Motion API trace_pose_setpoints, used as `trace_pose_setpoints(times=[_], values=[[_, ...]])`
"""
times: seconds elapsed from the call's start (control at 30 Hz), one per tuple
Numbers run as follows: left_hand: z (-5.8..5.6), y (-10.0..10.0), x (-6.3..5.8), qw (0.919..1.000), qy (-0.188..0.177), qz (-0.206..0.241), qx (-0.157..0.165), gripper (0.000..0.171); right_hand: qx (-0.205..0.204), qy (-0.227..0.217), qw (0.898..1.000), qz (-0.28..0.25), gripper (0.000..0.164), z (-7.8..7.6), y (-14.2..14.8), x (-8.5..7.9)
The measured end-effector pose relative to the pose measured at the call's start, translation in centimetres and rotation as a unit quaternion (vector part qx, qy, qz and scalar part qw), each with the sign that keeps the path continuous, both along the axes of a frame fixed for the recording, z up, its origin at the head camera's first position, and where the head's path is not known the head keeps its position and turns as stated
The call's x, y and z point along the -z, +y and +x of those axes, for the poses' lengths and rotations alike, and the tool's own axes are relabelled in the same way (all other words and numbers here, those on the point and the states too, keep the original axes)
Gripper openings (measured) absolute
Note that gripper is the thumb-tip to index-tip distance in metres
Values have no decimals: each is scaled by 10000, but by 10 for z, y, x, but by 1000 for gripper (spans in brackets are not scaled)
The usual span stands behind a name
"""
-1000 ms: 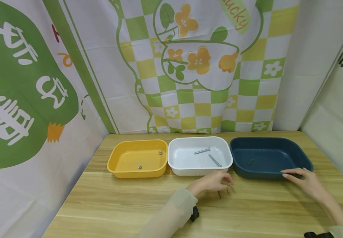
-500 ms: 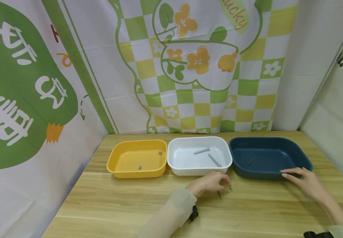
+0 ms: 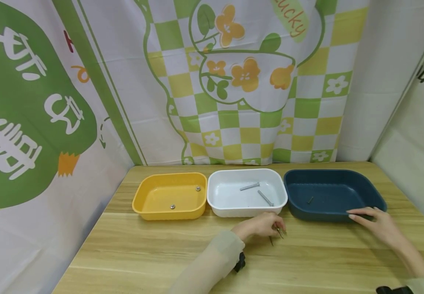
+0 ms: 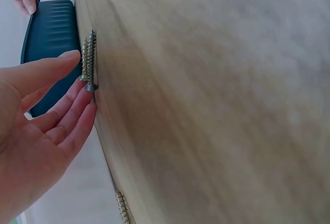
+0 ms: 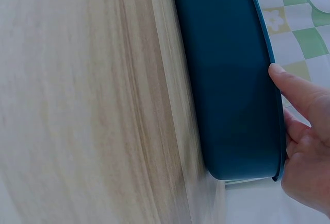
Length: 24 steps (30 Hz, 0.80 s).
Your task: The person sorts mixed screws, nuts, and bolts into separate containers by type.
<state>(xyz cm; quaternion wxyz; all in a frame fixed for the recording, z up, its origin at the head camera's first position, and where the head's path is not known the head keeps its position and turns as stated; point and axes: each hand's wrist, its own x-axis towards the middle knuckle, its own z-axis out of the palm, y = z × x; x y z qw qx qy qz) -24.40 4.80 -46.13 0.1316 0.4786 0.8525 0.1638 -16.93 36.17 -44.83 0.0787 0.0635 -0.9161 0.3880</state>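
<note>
My left hand (image 3: 261, 224) is low over the table in front of the white bin. Its thumb and fingertips pinch two screws (image 4: 88, 62) lying side by side, one brassy and one darker, with their heads toward the fingers. Another screw (image 4: 122, 206) rests on the wood near that hand; in the head view the hand partly covers it. My right hand (image 3: 378, 226) grips the near rim of the dark blue bin (image 5: 232, 90) between thumb and fingers. One small screw (image 3: 310, 200) lies inside this bin.
Left of the blue bin stand a white bin (image 3: 246, 212) with two long bolts (image 3: 249, 186) and a yellow bin (image 3: 171, 215) with two nuts (image 3: 172, 206). All three sit in a row at the back of the wooden table (image 3: 142, 257), before a patterned curtain (image 3: 234, 134).
The left fingers have closed in on the screws, which have shifted slightly and now angle out from the fingertips. My right hand has stayed on the blue bin's rim.
</note>
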Motion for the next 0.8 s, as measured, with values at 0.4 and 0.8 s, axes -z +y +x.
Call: trace_pose_setpoints(times=[0.4,0.8], values=[[1,5,4,9982,476,-311,200,18,90,81,9997,226,28,1,-2,-3],[0,6,8,9985,405,-301,188,15,30,95,9998,181,29,0,0,-1]])
